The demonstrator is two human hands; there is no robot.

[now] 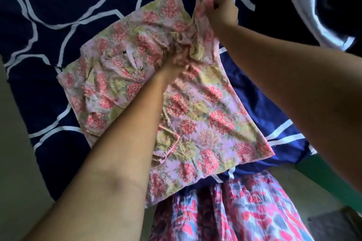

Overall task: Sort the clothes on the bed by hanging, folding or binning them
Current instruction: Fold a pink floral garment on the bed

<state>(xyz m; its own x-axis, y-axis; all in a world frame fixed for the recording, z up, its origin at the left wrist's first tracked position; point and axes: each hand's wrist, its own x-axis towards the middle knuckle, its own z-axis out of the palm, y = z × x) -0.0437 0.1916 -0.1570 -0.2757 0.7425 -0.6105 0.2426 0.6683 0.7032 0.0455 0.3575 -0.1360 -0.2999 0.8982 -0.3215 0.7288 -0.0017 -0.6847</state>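
Bed (pixel 58 15), navy cover with white looping lines, bears one floral garment (pixel 205 119) – lilac ground, pink blooms, yellow-green leaves – spread mostly flat at its middle, neck placket with a small button (pixel 140 68) toward the left. A pale cloth (pixel 313 10) lies at the bed's upper right corner; a pink-and-blue printed skirt (pixel 244 211) shows at the near edge. Left hand (pixel 176 59) is sunk into bunched fabric at the garment's centre, pinching or merely pressing cannot be told; right hand (pixel 222 12), fingers curled tight, holds a raised length of the same garment – lifted clear of the bed.
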